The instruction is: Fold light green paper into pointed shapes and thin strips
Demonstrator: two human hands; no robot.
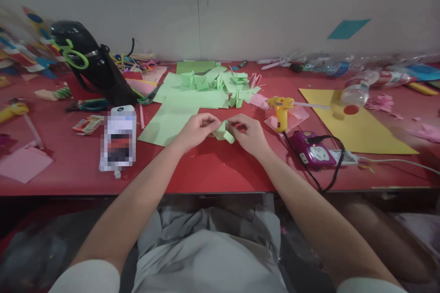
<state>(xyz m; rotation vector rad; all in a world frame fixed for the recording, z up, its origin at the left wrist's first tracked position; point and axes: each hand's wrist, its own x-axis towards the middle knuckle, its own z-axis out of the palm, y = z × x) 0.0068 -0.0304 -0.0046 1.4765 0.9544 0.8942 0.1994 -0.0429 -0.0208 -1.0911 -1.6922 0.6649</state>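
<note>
Between my hands, just above the red tabletop, is a small folded piece of light green paper. My left hand pinches its left side with thumb and forefinger. On the opposite side, my right hand grips it in the same way, fingers bent. Parts of the folds are hidden behind my fingertips. Right behind my hands lie light green sheets, with a heap of folded green paper pieces on top of them.
A yellow glue gun stands to the right, its cord running to a purple power adapter. Farther right, a plastic bottle rests by a yellow sheet. A phone and a black bottle-shaped holder are on the left.
</note>
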